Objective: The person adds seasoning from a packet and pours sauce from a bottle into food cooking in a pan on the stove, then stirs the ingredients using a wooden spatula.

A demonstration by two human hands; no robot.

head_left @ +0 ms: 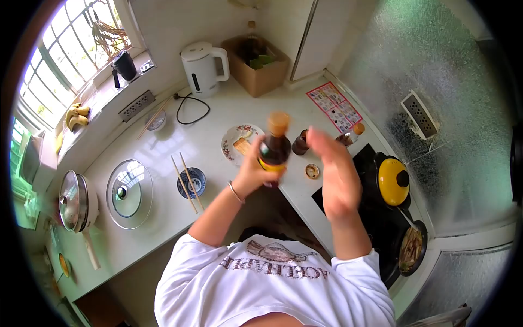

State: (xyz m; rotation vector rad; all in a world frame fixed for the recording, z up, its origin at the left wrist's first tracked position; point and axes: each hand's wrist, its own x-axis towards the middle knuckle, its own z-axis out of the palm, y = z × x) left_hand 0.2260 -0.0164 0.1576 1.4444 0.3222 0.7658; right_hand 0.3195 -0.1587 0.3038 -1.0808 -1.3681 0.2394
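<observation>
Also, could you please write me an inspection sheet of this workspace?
Surface: pale, glossy worktop; no spill made out.
Job's things: dark bottle held over the worktop; small dark container near the right hand.
Clutter: patterned plate with food, chopsticks across a blue bowl, glass lid.
Grip: left hand closed round the bottle; right hand open, blurred, holding nothing.
Cables: black cord curving beside the white kettle.
Surroundings: black hob with a yellow-lidded pot and a pan of food; cardboard box; barred window.
</observation>
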